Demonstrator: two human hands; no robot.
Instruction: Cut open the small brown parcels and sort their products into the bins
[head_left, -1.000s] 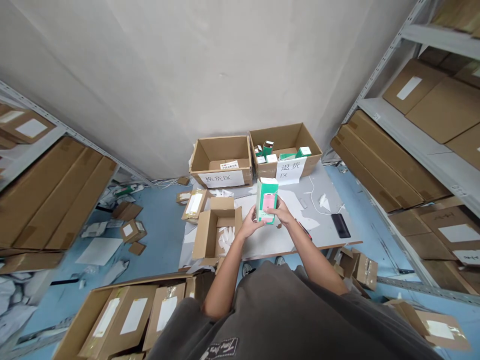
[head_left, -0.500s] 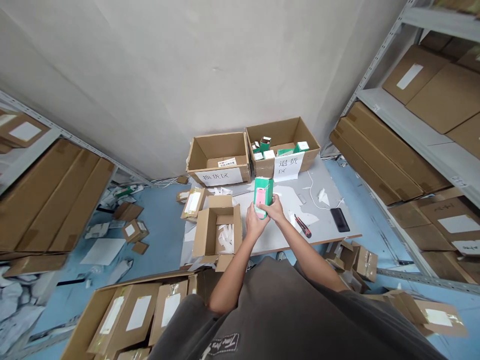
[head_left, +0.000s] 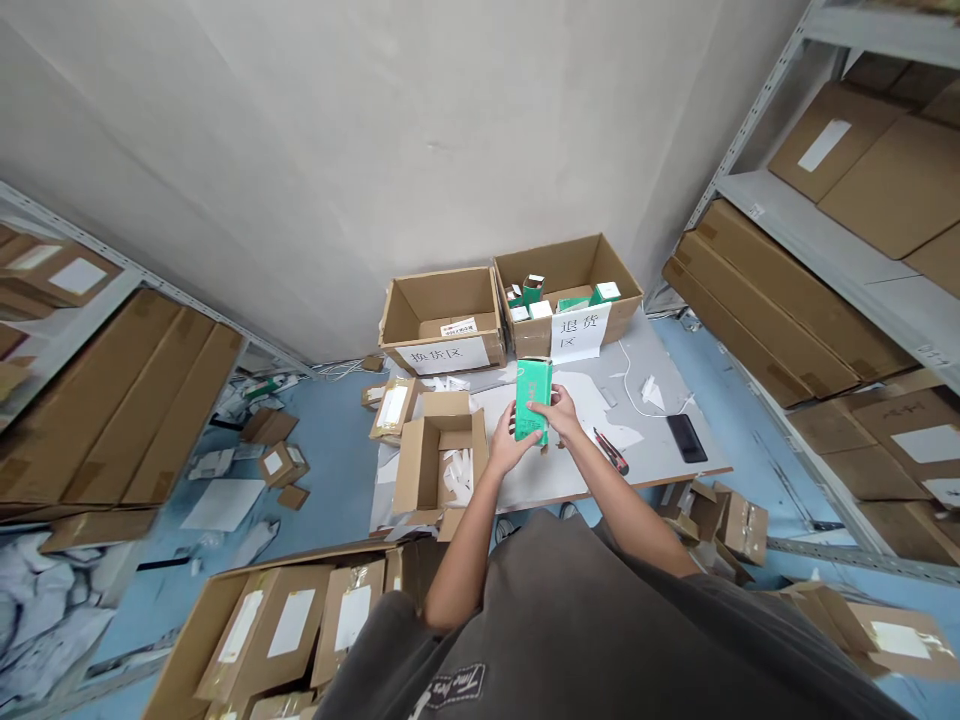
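Over the grey table (head_left: 510, 488), both hands hold a small green box (head_left: 533, 385) with pale lettering on its face. My left hand (head_left: 510, 446) grips its lower left side, thumb across the front. My right hand (head_left: 560, 412) closes on the right side, its thumb pressed on the face. The fingers behind the box are mostly hidden. Left of the hands stands an open cardboard box (head_left: 415, 470) with white paper strips inside. A red and black utility knife (head_left: 611, 452) lies to the right of my right hand.
At the table's back are a carton with a handwritten sign (head_left: 442, 355) and another carton (head_left: 622, 320) holding several green boxes. A black phone (head_left: 686, 438) and white cable lie right. Shelves of cartons flank both sides. A large carton of parcels (head_left: 176, 650) sits front left.
The green box has been turned: its pink-patterned side faced up before, and now a plain green lettered side does. Both hands have shifted their grip on it.
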